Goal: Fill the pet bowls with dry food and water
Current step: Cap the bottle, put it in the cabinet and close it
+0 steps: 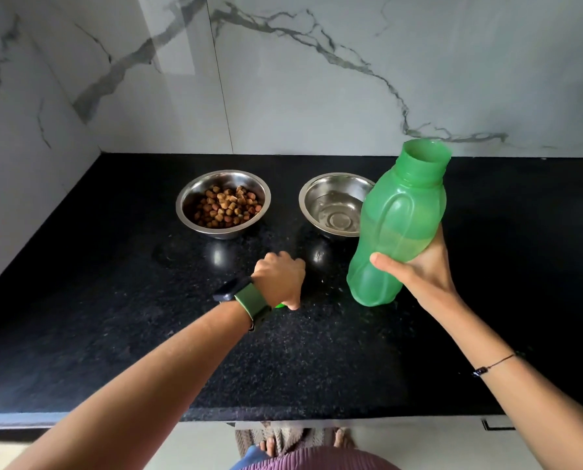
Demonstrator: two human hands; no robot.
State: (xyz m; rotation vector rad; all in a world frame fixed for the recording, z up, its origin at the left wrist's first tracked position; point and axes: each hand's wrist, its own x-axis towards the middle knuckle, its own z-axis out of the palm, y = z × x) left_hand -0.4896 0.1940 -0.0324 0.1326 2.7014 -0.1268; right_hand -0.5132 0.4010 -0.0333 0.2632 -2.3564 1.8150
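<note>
Head view, black speckled stone counter point(113, 300) against a marble-patterned wall.

Two round stainless-steel bowls sit side by side toward the back of the counter, apart from each other. The left steel bowl point(188, 195) holds brown dry kibble point(227, 206). The right steel bowl point(317, 198) holds a shallow layer of clear water; its right rim is hidden behind the bottle.

Right hand point(419, 269) is wrapped around the lower body of a translucent green plastic bottle point(398, 225), thumb across the front. Bottle is uncapped and lifted clear of the counter. Long axis near upright, mouth tipped slightly right and away from the water bowl. Liquid level reads about mid-body.

Left hand point(280, 279) is curled into a fist resting on the counter in front of the bowls, knuckles up. A sliver of green shows under the heel of the fist, probably the bottle cap; cannot confirm, nor whether the hand actually grips it. Green-strapped watch point(246, 301) on that wrist.

Key relation: water bowl lies just left of and behind the bottle, so any further pour means tipping the mouth leftward. Right hand is the nearer one. Judgement: both bowls filled; capping is likely next.
</note>
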